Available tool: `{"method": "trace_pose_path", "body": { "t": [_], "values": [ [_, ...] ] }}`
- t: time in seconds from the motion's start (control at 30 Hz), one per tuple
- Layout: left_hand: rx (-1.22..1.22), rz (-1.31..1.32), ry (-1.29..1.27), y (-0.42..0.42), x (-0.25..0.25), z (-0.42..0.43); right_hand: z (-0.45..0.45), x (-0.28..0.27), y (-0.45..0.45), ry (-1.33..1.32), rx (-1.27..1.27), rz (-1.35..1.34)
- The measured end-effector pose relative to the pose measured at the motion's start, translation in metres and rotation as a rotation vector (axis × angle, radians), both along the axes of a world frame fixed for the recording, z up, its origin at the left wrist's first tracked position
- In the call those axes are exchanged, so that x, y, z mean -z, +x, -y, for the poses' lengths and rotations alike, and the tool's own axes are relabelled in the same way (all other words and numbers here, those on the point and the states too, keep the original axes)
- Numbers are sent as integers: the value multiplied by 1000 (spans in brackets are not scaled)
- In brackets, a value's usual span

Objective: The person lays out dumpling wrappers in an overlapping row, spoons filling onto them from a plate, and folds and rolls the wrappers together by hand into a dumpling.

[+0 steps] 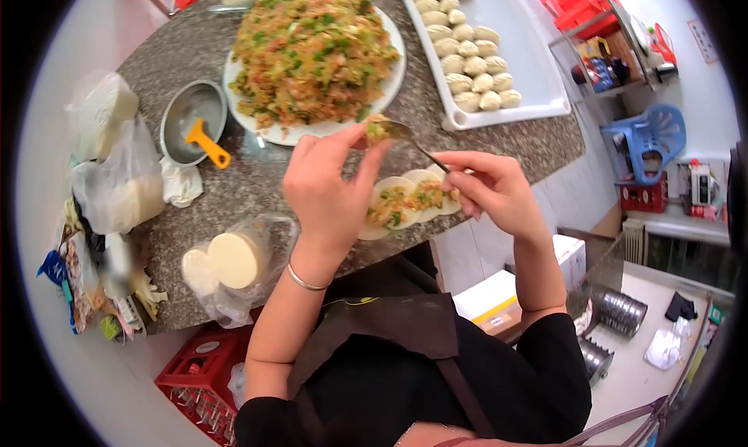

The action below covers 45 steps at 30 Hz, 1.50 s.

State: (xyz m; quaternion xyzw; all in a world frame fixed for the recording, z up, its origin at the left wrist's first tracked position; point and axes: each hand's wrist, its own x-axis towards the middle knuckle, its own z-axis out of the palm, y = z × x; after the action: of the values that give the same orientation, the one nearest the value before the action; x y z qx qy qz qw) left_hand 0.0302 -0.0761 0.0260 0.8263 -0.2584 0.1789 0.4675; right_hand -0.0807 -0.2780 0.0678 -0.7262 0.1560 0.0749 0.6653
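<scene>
My right hand [491, 186] grips the handle of a metal spoon [413, 139], which reaches up and left. At the spoon's bowl, my left hand [331, 174] has its thumb and fingers curled in around a small clump of chopped filling [375, 129]. How much of the clump rests on the spoon is hidden. Below the hands lie round dough wrappers [378, 234] in an overlapping row, topped with filling [393, 205]. Beyond them stands a large white plate [395, 81] heaped with a mound of the chopped vegetable filling [312, 50].
A white tray [530, 58] at the back right holds rows of pleated dumplings [467, 50]. A metal bowl [178, 108] with a yellow-handled peeler [206, 142] stands left. Stacked wrappers [234, 260] lie in plastic near the front edge. Plastic bags [113, 170] crowd the left edge.
</scene>
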Motion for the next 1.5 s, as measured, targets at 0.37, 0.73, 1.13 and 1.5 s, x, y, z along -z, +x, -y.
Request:
{"method": "trace_pose_path", "body": {
  "t": [0.37, 0.73, 1.13, 1.5],
  "values": [
    [360, -78, 262, -53, 19, 44, 46, 30, -108, -281, 147, -45],
    [457, -78, 404, -44, 22, 43, 54, 31, -113, -508, 52, 107],
    [504, -82, 360, -47, 26, 50, 58, 25, -106, -648, -41, 146],
    [446, -43, 350, -52, 27, 45, 69, 28, -113, -636, -8, 136]
  ]
}}
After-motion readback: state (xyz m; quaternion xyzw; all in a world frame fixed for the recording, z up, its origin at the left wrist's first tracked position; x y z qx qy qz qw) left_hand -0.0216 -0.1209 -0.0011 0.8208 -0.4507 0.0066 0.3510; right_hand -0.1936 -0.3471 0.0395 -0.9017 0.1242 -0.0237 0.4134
